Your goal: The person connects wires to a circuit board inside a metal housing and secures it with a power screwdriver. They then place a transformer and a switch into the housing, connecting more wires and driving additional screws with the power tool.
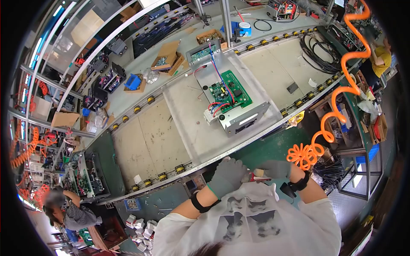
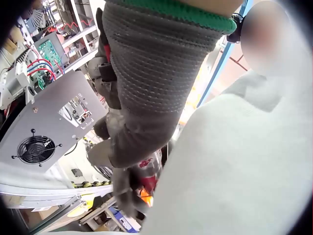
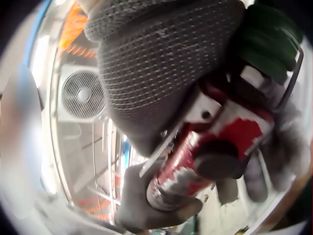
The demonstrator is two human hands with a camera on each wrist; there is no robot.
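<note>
Together, left hand (image 1: 228, 177) and right hand (image 1: 276, 169) grip one red tool (image 1: 257, 177).

I see a red and white tool (image 1: 255, 176) with a rounded body, a thin metal lever along its side and a pale tip. Its surface looks worn and grey-smeared. It lies almost level, gripped between the left hand (image 1: 228, 176) and the right hand (image 1: 276, 169), close to the chest.

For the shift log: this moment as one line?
left hand holds red tool | right hand grips it | metal case on tray, untouched
</note>
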